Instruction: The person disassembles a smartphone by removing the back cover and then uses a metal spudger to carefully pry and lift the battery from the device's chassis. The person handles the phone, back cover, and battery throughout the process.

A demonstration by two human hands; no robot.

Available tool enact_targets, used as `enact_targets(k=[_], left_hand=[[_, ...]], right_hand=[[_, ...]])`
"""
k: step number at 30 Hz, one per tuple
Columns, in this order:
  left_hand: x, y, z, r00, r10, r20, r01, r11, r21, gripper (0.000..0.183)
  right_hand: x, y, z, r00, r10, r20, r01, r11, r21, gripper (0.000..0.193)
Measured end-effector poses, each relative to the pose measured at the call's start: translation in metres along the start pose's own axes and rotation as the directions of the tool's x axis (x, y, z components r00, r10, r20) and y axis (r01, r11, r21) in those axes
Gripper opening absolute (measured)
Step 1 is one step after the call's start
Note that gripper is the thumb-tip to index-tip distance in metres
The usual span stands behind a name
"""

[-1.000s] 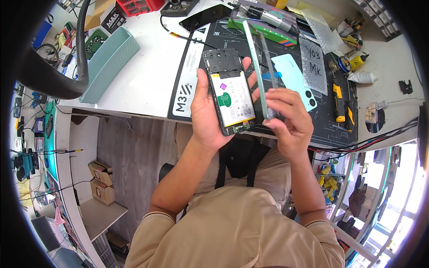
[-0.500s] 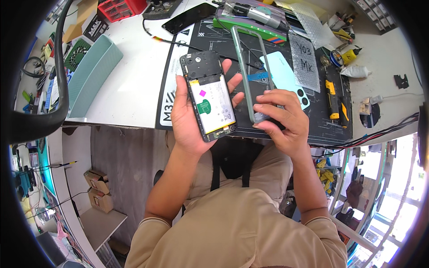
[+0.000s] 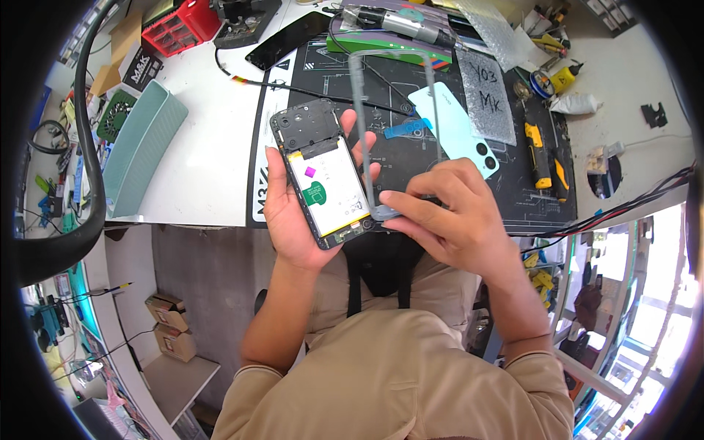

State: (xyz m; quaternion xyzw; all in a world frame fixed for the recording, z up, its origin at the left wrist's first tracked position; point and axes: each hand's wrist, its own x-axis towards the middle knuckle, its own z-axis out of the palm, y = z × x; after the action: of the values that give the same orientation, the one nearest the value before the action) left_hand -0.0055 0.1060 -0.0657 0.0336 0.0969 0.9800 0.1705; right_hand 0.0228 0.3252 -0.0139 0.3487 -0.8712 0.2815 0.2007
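Note:
My left hand (image 3: pixel 290 224) is closed around the edges of an opened phone (image 3: pixel 340 182), its back off. A white battery with a green patch and a purple mark shows below its black upper cover. Between the thumb and fingertips of my right hand (image 3: pixel 462 213) is the lower end of a thin translucent phone frame (image 3: pixel 359 125), held upright just right of the phone. The mat shows through its middle. Beyond it, a light-cyan phone back cover (image 3: pixel 451 117) with two camera rings lies on the mat beside a blue strip (image 3: pixel 403 130).
A black work mat (image 3: pixel 396 165) covers part of the white bench. A teal tray (image 3: pixel 147 150) stands left; a dark phone screen (image 3: pixel 287 42) lies at the back. Yellow-handled tools (image 3: pixel 539 158) and bubble wrap (image 3: pixel 488 95) are right. A thick black cable (image 3: pixel 86 147) arches on the left.
My right hand has brought the frame's lower end left, closer to the phone, and the frame stands more upright. The phone has shifted slightly toward me. The view has moved a little too.

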Motion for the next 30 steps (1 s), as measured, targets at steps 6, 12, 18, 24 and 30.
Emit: enact_targets(k=[6, 12, 18, 24, 30], left_hand=[[-0.001, 0.001, 0.006, 0.998, -0.01, -0.059, 0.01, 1.0, 0.01, 0.076], [-0.003, -0.004, 0.005, 0.999, -0.016, -0.036, 0.016, 1.0, -0.004, 0.076], [-0.004, -0.006, 0.018, 0.995, -0.013, -0.1, 0.01, 1.0, -0.029, 0.075], [-0.001, -0.008, 0.016, 0.993, 0.014, -0.121, -0.007, 0.998, 0.06, 0.073], [-0.017, 0.004, 0.008, 0.997, -0.018, -0.08, 0.008, 0.994, -0.113, 0.075]], right_hand=[[0.038, -0.033, -0.03, 0.957, -0.195, 0.215, 0.23, 0.961, -0.153, 0.03], [0.049, -0.053, -0.038, 0.894, -0.365, 0.26, 0.426, 0.873, -0.239, 0.025], [0.046, -0.064, -0.035, 0.871, -0.424, 0.249, 0.484, 0.83, -0.277, 0.026], [0.048, -0.067, -0.042, 0.806, -0.453, 0.38, 0.565, 0.78, -0.269, 0.024], [0.073, -0.003, -0.042, 0.964, -0.254, 0.076, 0.261, 0.96, -0.099, 0.032]])
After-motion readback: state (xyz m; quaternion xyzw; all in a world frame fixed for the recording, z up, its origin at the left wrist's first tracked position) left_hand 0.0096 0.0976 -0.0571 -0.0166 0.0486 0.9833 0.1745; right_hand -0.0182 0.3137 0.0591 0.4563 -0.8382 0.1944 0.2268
